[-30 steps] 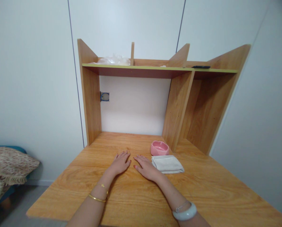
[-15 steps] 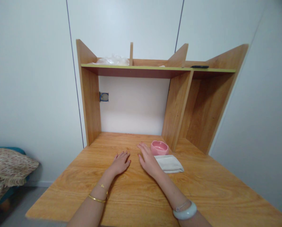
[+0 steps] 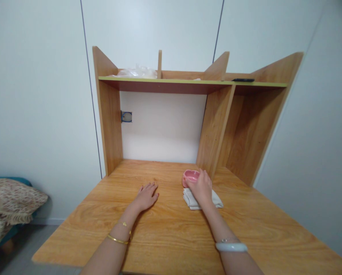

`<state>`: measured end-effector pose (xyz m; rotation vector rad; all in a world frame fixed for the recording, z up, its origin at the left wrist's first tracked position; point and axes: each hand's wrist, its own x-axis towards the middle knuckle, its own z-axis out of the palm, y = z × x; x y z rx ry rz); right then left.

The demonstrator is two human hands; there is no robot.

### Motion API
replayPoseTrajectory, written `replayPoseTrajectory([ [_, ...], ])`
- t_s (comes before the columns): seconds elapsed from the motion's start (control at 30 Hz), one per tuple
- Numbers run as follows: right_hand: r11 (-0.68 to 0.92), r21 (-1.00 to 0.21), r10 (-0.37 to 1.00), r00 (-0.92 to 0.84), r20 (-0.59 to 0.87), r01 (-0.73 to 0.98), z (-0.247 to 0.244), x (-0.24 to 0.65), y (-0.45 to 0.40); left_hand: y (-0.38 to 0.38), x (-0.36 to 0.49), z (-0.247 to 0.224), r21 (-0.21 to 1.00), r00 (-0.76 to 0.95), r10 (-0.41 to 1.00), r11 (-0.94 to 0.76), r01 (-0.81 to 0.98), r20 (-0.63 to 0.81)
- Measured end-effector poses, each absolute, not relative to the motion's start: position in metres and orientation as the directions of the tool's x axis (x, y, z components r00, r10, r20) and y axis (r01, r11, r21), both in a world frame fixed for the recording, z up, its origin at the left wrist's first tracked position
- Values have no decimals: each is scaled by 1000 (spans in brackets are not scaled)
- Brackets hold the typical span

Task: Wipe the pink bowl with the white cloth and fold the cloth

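My left hand (image 3: 146, 196) lies flat on the desk (image 3: 159, 233), palm down with fingers stretched out, holding nothing. My right hand (image 3: 201, 188) is curled around the near right side of a small pink bowl (image 3: 188, 175) with a wavy rim. Its thumb is at the front of the bowl and its fingers reach over the right side, which they hide. The bowl stands upright on the desk. Under my right hand and wrist, just in front of the bowl, lies a folded whitish cloth (image 3: 190, 200), partly covered.
A wooden shelf unit (image 3: 110, 126) rises from the back of the desk, its upright divider (image 3: 213, 133) close behind the bowl. On its upper board sit a clear plastic bag (image 3: 138, 72) and a flat black object (image 3: 243, 80). A patterned cushion (image 3: 16, 196) is at far left.
My right hand has moved right, from the desk beside the bowl onto the bowl's near right side, and taken hold of it. My left hand has stayed put.
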<state>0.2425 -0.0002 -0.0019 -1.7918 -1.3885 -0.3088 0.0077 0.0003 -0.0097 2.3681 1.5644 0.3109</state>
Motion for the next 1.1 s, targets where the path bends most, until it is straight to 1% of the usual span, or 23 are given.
replayPoseTrajectory([
  [0.07,-45,-496,705,380,599,867,-5,247,3,0,8,-10,352,390,921,-372,859,22],
  [0.17,-31,-525,718,385,580,850,-7,251,5,0,8,-10,351,391,920,-374,859,21],
  [0.3,-82,-541,719,426,550,837,-4,251,3,0,8,-10,351,392,920,-374,858,23],
  [0.7,-281,-442,781,471,411,852,5,245,-1,-1,8,-9,381,385,922,-369,848,36],
  [0.87,-301,-431,808,467,359,851,5,248,1,-1,8,-8,372,385,922,-366,853,24],
  [1.1,-305,-446,805,478,352,841,6,247,2,1,8,-11,395,386,921,-376,838,57],
])
